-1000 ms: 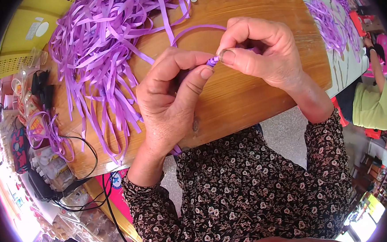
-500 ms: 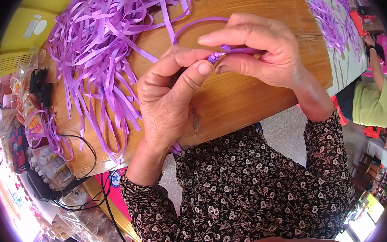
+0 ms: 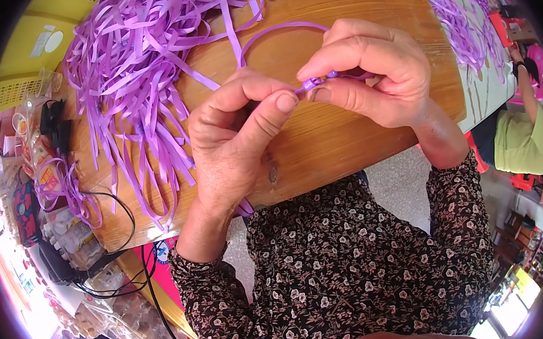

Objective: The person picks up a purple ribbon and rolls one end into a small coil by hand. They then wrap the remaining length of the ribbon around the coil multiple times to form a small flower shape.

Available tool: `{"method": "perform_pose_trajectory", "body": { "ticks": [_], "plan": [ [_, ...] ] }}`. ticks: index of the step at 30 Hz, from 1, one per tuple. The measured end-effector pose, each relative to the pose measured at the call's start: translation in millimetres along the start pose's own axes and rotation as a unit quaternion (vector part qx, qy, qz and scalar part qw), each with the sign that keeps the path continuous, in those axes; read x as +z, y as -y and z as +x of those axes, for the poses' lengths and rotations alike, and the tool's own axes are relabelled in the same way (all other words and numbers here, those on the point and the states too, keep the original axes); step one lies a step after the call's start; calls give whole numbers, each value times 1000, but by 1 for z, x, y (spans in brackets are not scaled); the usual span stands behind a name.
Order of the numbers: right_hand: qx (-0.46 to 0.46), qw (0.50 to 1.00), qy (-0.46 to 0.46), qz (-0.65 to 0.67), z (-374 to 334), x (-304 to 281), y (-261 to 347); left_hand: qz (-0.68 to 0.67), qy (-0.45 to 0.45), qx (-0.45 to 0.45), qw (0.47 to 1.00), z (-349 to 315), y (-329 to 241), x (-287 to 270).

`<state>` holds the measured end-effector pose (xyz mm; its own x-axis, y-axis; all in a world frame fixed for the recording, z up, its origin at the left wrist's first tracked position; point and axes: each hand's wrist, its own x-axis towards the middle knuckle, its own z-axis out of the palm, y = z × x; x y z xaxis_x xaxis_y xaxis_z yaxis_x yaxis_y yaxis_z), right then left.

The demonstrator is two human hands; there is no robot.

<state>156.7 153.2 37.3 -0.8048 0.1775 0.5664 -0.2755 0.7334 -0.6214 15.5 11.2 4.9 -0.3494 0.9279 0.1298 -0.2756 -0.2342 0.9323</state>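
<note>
A purple ribbon [image 3: 281, 26] arches over the table from behind my left hand to my right hand. Between my fingertips it is drawn into a small knotted bunch. My left hand [image 3: 235, 131] pinches the ribbon between thumb and forefinger just left of the knot. With thumb and forefinger, my right hand [image 3: 380, 73] grips the ribbon at the knotted part. Both hands are raised above the wooden table [image 3: 319, 132]. A large tangled heap of purple ribbons [image 3: 134, 60] lies beyond and left of my left hand.
A yellow plastic basket [image 3: 19, 60] stands at the far left. Black cables [image 3: 121, 206], bottles and plastic bags crowd the table's left edge. At the right, more purple ribbons [image 3: 459, 34] lie on a white table [image 3: 488, 97], with a person in a yellow-green top [image 3: 521, 142] beside it.
My right fingertips have closed onto the knotted part, which my left fingers held before. My left fingertips have shifted slightly left, leaving a short stretch of ribbon showing between the hands.
</note>
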Motion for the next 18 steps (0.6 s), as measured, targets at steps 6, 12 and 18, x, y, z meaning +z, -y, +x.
{"method": "perform_pose_trajectory", "body": {
  "ticks": [6,12,18],
  "plan": [
    [-14,1000,-11,5,-1,4,-2,10,-12,16,1000,-4,-1,8],
    [-16,998,12,53,2,11,-7,-66,-73,-56,994,-4,1,6],
    [7,999,-4,42,-1,4,-13,-25,-95,-9,995,1,0,9]
  ]
}}
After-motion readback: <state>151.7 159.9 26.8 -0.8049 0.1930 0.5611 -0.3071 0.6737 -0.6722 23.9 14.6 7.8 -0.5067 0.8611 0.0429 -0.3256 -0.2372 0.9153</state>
